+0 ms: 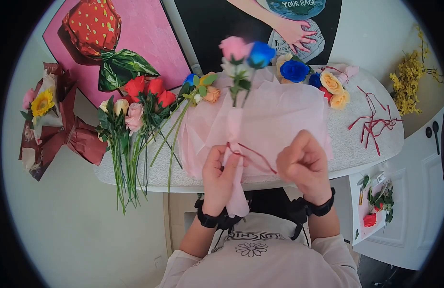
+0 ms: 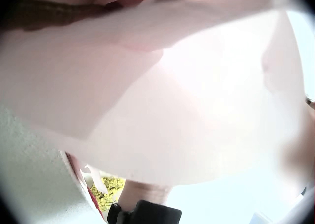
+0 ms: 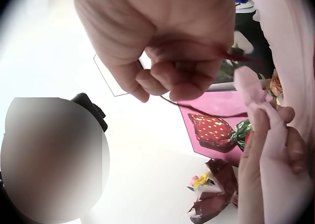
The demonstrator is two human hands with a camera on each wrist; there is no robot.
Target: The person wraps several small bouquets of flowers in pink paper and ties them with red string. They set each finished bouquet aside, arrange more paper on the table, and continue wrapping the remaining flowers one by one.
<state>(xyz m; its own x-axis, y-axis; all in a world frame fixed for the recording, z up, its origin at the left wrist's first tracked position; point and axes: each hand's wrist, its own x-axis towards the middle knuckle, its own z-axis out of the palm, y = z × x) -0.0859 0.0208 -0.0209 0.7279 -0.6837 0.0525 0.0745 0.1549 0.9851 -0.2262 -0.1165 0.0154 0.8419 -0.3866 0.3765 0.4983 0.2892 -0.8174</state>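
Holding a slender bundle upright over the desk (image 1: 344,156), a person works with both bare hands. The left hand (image 1: 219,180) curls around a soft, pale pink wrap (image 1: 234,124), fingers and thumb closed where a thin dark-red cord (image 1: 268,165) circles it; that grip seems to keep the wrap gathered and the crossing steady. The right hand (image 1: 306,168), beside it and raised, is curled nearly closed, pinching the cord, apparently to keep the strands off the wrap. Above the left hand, a pink rose (image 1: 234,49) and a vivid blue rose (image 1: 261,54) rise from the wrap's top. Beyond both hands lie broad, pale pink sheets (image 1: 289,117). Left of the left hand are long-stemmed red, cream and pink roses (image 1: 134,117), then a bouquet in dark-red paper (image 1: 83,139). Beyond and right of the right hand are peach roses (image 1: 331,83) and loose red cords (image 1: 371,128), seemingly within reach.
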